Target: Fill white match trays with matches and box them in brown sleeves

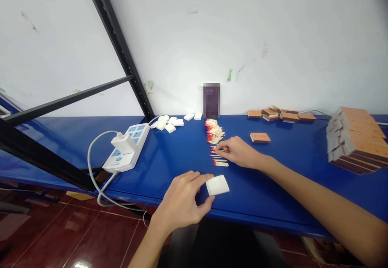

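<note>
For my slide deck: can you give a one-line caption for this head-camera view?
Left hand holds a white tray on the blue table; right hand rests on a row of red-tipped matches.

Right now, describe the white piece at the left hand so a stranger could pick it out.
Start at the blue table and go to its near edge. There the left hand pinches a small white box. The other white boxes lie far back by the wall, untouched.

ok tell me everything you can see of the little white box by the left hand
The white box is small, flat, rectangular and plain, seemingly card. It lies askew on the blue table near its front edge. The left hand pinches its left end, forefinger at the far corner, thumb at the near one.
</note>
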Motion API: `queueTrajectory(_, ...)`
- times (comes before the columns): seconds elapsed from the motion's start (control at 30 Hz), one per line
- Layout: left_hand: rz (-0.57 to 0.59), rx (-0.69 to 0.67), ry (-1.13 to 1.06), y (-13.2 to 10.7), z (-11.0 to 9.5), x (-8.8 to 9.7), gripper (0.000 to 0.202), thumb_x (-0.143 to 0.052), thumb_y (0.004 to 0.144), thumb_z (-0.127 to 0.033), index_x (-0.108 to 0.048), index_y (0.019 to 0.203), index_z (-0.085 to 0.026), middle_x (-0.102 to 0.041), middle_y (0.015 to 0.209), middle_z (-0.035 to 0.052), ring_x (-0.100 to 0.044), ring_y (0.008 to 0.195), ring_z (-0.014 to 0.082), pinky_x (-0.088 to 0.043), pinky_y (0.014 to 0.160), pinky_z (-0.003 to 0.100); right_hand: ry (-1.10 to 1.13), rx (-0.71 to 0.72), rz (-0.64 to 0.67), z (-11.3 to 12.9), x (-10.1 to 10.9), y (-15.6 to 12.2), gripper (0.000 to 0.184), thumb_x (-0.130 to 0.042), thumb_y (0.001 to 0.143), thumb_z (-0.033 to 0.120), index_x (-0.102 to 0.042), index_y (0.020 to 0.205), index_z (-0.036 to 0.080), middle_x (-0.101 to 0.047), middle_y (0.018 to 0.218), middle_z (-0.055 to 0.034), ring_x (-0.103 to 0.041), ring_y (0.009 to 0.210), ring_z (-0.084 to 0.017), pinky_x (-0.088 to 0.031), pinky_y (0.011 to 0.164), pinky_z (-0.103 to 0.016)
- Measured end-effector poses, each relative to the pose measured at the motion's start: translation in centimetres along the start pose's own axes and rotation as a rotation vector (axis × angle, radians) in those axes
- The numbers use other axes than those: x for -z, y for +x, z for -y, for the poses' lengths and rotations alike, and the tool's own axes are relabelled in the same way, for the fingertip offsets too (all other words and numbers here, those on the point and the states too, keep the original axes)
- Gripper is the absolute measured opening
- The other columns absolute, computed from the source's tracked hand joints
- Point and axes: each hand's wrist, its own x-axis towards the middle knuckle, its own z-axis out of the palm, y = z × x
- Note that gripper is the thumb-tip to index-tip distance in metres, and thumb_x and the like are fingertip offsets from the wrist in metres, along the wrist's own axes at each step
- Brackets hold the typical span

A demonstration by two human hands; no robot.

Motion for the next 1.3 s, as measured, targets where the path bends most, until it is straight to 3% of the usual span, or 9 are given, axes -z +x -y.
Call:
queueTrajectory(0.4, -0.011, 0.000, 0.003, 0.1, 0.0, 0.0, 0.046, -0.068, 0.085, -0.030, -0.063, 0.130, -0.024, -0.065, 0.079, 0.0027, -0.064, 0.091, 0.0267, -0.049, 0.095, 0.043, 0.074, 0.053, 0.006, 0.1, -0.4, 0.3, 0.032, -0.054, 0.093, 0.041, -0.069, 0.078, 0.018, -0.055, 0.058, 0.0020, -0.043, 0.055, -0.012, -0.032, 0.057, -0.025)
queueTrajectory(0.7, -0.002, -0.013, -0.010, 0.3, -0.1, 0.2, 0.044, -0.067, 0.085, -0.027, -0.063, 0.128, -0.023, -0.064, 0.080, 0.0021, -0.063, 0.088, 0.0249, -0.049, 0.092, 0.041, 0.052, 0.065, 0.083, 0.0, 0.7, -0.3, 0.030, -0.053, 0.094, 0.038, -0.071, 0.083, 0.016, -0.067, 0.070, -0.0023, -0.050, 0.060, -0.013, -0.033, 0.059, -0.026)
queueTrajectory(0.97, 0.002, -0.028, -0.001, 0.4, -0.3, 0.3, 0.044, -0.066, 0.084, -0.026, -0.064, 0.127, -0.021, -0.064, 0.083, 0.0035, -0.061, 0.081, 0.0231, -0.049, 0.080, 0.035, 0.093, 0.063, 0.056, 0.2, 1.0, -1.0, 0.028, -0.056, 0.091, 0.040, -0.069, 0.080, 0.017, -0.049, 0.057, 0.0040, -0.039, 0.053, -0.011, -0.030, 0.055, -0.025)
queueTrajectory(1.3, 0.017, -0.001, 0.008, 0.3, -0.2, 0.3, 0.046, -0.067, 0.084, -0.027, -0.063, 0.129, -0.021, -0.064, 0.083, 0.0042, -0.062, 0.085, 0.0252, -0.050, 0.085, 0.038, 0.071, 0.114, 0.097, 0.5, 1.0, -1.3, 0.023, -0.064, 0.087, 0.041, -0.057, 0.083, 0.020, -0.039, 0.062, 0.0068, -0.035, 0.056, -0.010, -0.027, 0.055, -0.024)
